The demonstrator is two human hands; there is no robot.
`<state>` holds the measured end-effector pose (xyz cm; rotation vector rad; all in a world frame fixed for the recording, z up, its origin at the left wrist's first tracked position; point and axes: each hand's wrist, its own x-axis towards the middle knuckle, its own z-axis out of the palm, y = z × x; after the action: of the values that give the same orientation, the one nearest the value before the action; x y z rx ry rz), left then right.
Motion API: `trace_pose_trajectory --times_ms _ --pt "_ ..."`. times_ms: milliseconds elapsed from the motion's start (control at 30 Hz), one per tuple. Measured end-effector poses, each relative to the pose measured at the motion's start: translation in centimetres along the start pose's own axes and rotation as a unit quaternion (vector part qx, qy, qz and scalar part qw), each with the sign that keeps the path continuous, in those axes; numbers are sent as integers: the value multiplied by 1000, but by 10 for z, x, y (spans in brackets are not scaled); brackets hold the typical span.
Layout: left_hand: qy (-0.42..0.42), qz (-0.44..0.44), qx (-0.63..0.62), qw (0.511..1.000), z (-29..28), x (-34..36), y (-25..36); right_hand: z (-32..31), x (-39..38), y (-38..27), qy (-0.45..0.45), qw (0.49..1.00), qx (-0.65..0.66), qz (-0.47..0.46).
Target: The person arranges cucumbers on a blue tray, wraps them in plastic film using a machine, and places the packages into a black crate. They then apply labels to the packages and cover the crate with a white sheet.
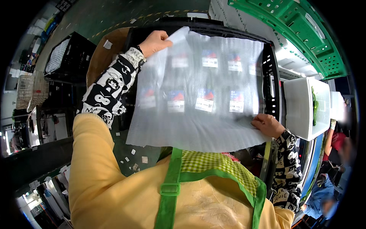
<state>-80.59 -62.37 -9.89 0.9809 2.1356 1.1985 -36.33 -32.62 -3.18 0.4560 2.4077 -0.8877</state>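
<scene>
A thin white foam sheet [190, 128] is spread over a black crate [269, 72]. Through it show several packages with red, blue and white labels [204, 100], set in two rows; what they contain is hidden. At the far left corner, my left hand [155, 42] pinches the sheet's edge, which is folded up there. My right hand [268, 125] grips the near right edge of the sheet between thumb and fingers. The sheet's near edge hangs over the crate's side toward my apron [217, 168].
A white foam box [303, 108] with green vegetables [314, 105] stands to the right. Green plastic crates [289, 34] are at the upper right, and a black crate [70, 57] sits at the left. Paper scraps [144, 159] litter the floor. Other people [322, 194] are at the far right.
</scene>
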Motion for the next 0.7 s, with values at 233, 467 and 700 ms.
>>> trace_pose_trajectory --times_ms 233,467,700 --pt "128 61 115 983 -3 15 -26 -4 6 -12 -21 999 -13 -32" --pt "230 214 459 831 -4 -27 -12 -18 -5 -56 -41 985 -163 36" --pt "-381 70 -1 922 45 -169 157 -15 -51 -78 -7 967 -89 -240"
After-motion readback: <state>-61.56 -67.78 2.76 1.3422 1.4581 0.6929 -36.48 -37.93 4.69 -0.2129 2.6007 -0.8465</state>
